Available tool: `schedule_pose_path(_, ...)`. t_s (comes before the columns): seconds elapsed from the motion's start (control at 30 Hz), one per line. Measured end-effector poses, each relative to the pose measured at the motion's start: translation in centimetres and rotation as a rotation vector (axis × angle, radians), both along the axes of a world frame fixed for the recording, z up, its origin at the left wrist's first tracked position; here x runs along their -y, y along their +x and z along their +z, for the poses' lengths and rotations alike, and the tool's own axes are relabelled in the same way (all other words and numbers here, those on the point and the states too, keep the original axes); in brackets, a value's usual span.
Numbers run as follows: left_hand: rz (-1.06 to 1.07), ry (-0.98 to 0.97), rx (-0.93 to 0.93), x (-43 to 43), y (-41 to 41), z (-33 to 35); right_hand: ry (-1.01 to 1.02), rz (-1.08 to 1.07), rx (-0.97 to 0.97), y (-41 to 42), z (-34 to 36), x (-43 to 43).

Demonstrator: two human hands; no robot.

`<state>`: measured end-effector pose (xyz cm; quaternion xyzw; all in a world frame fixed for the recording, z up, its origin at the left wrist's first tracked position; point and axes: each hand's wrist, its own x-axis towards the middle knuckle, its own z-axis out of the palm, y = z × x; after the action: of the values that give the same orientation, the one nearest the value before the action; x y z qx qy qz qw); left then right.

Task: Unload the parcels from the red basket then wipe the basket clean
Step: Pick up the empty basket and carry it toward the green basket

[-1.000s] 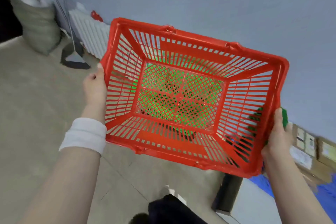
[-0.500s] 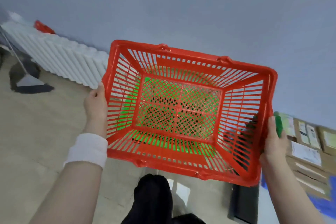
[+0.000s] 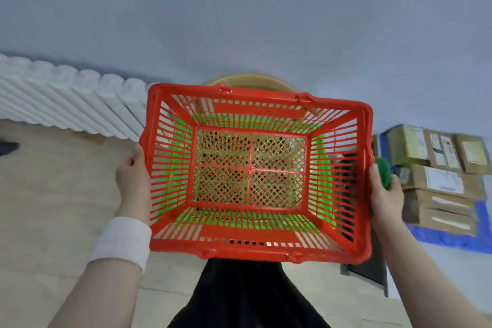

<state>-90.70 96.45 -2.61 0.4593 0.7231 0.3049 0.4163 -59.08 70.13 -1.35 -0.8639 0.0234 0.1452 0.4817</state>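
Empty red basket (image 3: 255, 92) held aloft
Left hand (image 3: 131, 176) and right hand (image 3: 383, 200) each clasped an end rim; likely light, stiff plastic, best gripped there.

One wide-angle view, worn on the person's head, faces forward and down. It sits close above the basket (image 3: 255, 251), looking straight into its open top, with the left hand (image 3: 132, 180) and right hand (image 3: 384, 196) gripping its sides, floor (image 3: 53, 208) beneath, wall (image 3: 239, 21) beyond.

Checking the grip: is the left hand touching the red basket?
Touching. The head view shows the left hand holding the red basket by its side rim.
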Motion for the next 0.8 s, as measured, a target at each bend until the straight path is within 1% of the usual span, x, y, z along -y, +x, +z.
schedule_pose_path(0.17, -0.026, -0.054, -0.055, -1.1, 1.0, -1.8, -0.137, -0.019, 0.025, 0.7, -1.7, -1.3)
schedule_pose_path(0.27, -0.046, -0.096, -0.090, -2.1, 1.4, -3.6, -0.205, -0.022, 0.005, 1.0, -2.5, -2.1)
schedule_pose_path(0.47, -0.100, -0.119, -0.192, -2.8, 2.7, -6.4, -0.324, -0.028, 0.008, 1.9, -4.6, -3.5)
schedule_pose_path(0.63, -0.162, -0.106, -0.273, -2.4, 2.5, -8.7, -0.336, 0.030, -0.027, 2.6, -6.5, -4.4)
schedule_pose_path(0.67, -0.180, -0.132, -0.271, -2.2, 2.6, -8.6, -0.334, 0.031, -0.052, 2.7, -6.7, -4.6)
schedule_pose_path(0.8, -0.272, -0.166, -0.276, -1.9, 2.7, -8.4, -0.363, -0.037, -0.128, 3.2, -7.4, -4.1)
